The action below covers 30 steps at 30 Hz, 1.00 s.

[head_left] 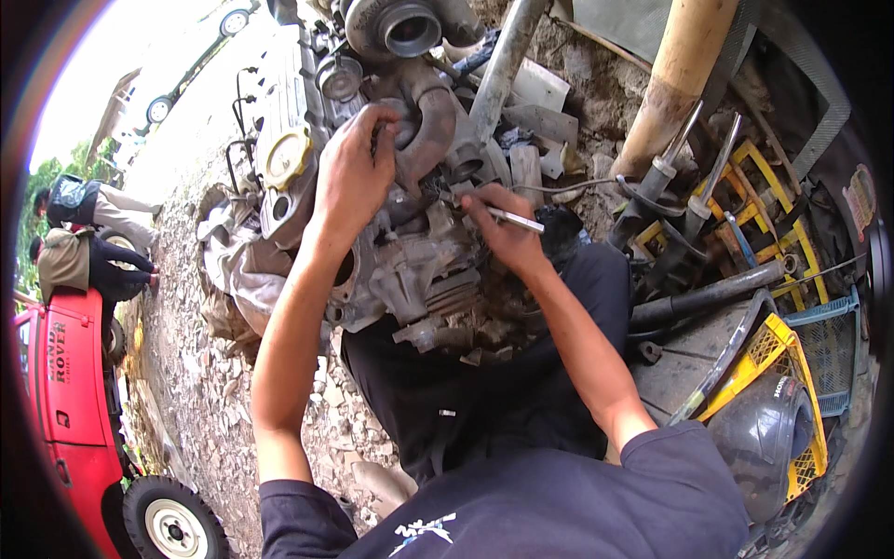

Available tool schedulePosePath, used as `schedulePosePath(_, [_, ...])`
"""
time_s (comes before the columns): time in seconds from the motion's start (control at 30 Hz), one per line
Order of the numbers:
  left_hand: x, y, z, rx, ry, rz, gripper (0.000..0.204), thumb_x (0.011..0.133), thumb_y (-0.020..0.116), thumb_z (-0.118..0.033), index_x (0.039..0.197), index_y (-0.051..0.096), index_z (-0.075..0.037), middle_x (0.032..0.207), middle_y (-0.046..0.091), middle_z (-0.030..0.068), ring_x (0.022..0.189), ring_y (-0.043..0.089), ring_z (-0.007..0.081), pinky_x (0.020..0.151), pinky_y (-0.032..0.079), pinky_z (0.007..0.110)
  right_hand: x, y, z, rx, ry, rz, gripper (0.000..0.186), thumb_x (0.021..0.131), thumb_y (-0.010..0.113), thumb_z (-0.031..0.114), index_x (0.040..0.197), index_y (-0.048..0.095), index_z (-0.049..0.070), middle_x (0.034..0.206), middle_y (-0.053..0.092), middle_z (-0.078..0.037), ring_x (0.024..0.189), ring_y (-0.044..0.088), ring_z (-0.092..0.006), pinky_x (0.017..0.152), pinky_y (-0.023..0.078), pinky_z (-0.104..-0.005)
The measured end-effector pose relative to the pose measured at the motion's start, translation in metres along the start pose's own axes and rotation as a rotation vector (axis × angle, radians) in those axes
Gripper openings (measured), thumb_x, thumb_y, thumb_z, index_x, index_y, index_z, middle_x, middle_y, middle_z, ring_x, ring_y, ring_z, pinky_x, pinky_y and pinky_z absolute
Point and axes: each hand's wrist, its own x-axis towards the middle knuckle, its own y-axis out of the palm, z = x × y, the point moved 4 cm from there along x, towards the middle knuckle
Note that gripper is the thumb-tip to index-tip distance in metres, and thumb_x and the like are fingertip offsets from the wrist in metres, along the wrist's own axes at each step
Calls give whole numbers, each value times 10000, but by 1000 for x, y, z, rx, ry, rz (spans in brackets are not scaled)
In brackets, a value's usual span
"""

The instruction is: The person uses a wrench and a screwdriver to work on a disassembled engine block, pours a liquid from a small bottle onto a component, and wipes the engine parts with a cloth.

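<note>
A dirty metal engine stands before my knees, with a rusty curved pipe and a round turbocharger housing on its far side. My left hand reaches over the engine beside the curved pipe. Its fingers are bent and apart from the thumb, and I see nothing in them. To the right, my right hand is closed on a slim silver metal tool whose tail end sticks out past the fingers. The tool's other end is hidden among the engine parts. A yellow cap sits on the engine's left side.
Pale cloth lies against the engine's left side, over stony ground. At right are a thick pole, shock absorbers, yellow crates and a dark helmet. Two people stand by a red vehicle at left.
</note>
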Motion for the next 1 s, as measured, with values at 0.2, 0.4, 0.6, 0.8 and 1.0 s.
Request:
schedulePosePath(0.2, [-4, -5, -3, 4, -63, -28, 210, 1005, 552, -131, 1178, 635, -43, 1070, 721, 172, 1038, 692, 322, 909, 502, 386, 8, 8, 32, 72, -63, -59, 126, 888, 741, 91, 962, 754, -10, 890, 730, -127, 807, 695, -238, 736, 532, -335])
schedulePosePath(0.4, [-1, -4, -7, -43, -16, -34, 172, 977, 566, -101, 1116, 632, -26, 1029, 700, 200, 989, 672, 378, 863, 516, 423, -11, -2, -6, -62, -98, 60, 146, 876, 747, 84, 987, 753, -10, 966, 737, -141, 885, 703, -267, 796, 541, -346])
schedulePosePath(0.6, [-4, -2, -2, -14, -36, -46, 181, 972, 566, -94, 1128, 627, -27, 1036, 701, 195, 995, 672, 379, 871, 518, 424, 6, 6, 25, 131, 0, 2, 148, 877, 745, 75, 989, 748, -22, 983, 740, -147, 892, 699, -252, 804, 537, -347])
schedulePosePath(0.8, [-3, -6, 0, -25, -107, -30, 222, 1012, 554, -134, 1204, 631, -55, 1073, 726, 158, 1026, 695, 281, 899, 511, 384, -3, 0, 7, 87, 32, 63, 146, 880, 744, 71, 992, 746, -23, 954, 742, -143, 869, 698, -244, 791, 535, -347])
schedulePosePath(1.0, [-2, -2, -1, -24, -66, -46, 224, 1010, 559, -135, 1210, 628, -60, 1063, 729, 150, 1018, 702, 281, 875, 525, 386, -5, 15, 24, 15, -83, -21, 154, 864, 746, 63, 1010, 750, 13, 945, 743, -125, 864, 708, -267, 783, 549, -356])
